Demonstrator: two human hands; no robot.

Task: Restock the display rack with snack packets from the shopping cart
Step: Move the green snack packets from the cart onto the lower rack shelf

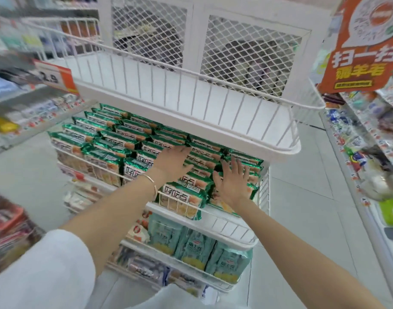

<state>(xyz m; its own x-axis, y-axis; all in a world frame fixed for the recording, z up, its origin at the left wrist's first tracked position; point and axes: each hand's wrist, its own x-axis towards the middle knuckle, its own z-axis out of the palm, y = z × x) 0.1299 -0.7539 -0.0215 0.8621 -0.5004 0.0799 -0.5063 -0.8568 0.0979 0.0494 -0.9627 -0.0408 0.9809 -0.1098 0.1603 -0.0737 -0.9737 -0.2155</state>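
Green snack packets point(106, 139) fill the middle tier of a white wire display rack point(233, 226) in tight rows. My left hand point(172, 162) lies flat on the packets in the middle of that tier, fingers straight. My right hand point(232, 180) presses flat with spread fingers on the packets at the tier's right end. Neither hand holds a packet. The top tier point(191, 92) of the rack is bare. The shopping cart is out of view.
Pale teal packets point(191, 244) stand on the tier below. Store shelves with goods run along the left point(24, 112) and right point(369, 141). An orange sign point(360, 52) hangs at upper right, and a price tag point(55, 78) sticks out at left. Grey floor tiles lie either side.
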